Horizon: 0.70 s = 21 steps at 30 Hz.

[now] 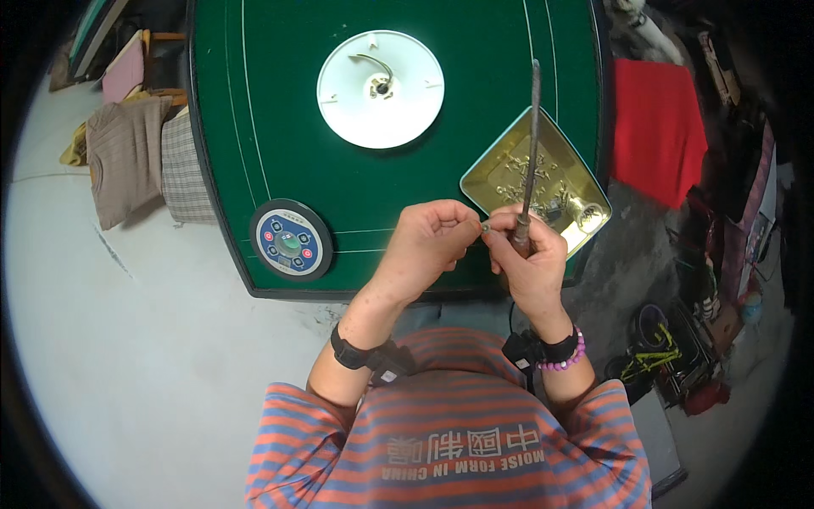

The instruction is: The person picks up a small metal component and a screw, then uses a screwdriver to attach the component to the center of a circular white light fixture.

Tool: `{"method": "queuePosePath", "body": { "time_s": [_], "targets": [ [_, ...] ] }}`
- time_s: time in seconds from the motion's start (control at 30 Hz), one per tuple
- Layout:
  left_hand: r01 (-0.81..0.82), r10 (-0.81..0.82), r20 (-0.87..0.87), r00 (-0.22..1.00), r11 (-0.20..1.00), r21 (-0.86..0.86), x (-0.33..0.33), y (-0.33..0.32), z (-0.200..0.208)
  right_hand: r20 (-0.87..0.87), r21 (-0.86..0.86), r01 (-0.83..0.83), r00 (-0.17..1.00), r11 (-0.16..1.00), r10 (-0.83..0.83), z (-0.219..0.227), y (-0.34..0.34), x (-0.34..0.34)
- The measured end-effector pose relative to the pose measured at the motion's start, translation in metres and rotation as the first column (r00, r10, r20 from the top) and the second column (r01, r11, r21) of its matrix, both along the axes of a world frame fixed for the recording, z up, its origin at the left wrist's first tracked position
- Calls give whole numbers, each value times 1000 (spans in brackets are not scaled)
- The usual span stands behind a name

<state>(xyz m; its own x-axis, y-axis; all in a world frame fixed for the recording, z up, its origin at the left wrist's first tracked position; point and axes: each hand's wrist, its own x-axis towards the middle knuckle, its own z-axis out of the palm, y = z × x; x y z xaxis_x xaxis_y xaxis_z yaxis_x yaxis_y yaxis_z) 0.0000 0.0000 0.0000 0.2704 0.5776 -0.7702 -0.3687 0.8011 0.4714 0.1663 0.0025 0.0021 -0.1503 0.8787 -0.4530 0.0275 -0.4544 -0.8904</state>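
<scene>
We look down at a green-topped desk with a dark rim, on a pale floor. Left, we see beige cloth beside plaid fabric — right, red cloth near dim clutter.

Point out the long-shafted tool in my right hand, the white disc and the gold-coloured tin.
Long-shafted tool (pixel 531 157): head view, on its dark shaft.
White disc (pixel 381 120): head view, on its bare face below the centre.
Gold-coloured tin (pixel 498 158): head view, on its inner wall, upper left.

Tiny piece between left grip and right grip, slim dark tool in the latter, pointing away
</scene>
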Motion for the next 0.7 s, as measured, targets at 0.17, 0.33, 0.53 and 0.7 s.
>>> {"method": "queuePosePath", "body": {
  "time_s": [0.17, 0.33, 0.53, 0.7],
  "targets": [
    [6, 13, -152, 988, 992, 125, 22, 2, -2, -2, -135, 61, 998, 989, -62, 2, 2, 12],
    [140, -87, -324, 942, 979, 145, 46, -5, -17, -75, -283, 143, 983, 948, -170, -11, -12, 35],
    [244, -180, -339, 923, 957, 155, 84, -13, -37, -17, -381, 231, 967, 896, -256, -28, -29, 65],
    [258, -224, -241, 944, 959, 120, 105, -14, -47, 167, -42, 269, 952, 962, -258, -38, -43, 82]
  ]
}}
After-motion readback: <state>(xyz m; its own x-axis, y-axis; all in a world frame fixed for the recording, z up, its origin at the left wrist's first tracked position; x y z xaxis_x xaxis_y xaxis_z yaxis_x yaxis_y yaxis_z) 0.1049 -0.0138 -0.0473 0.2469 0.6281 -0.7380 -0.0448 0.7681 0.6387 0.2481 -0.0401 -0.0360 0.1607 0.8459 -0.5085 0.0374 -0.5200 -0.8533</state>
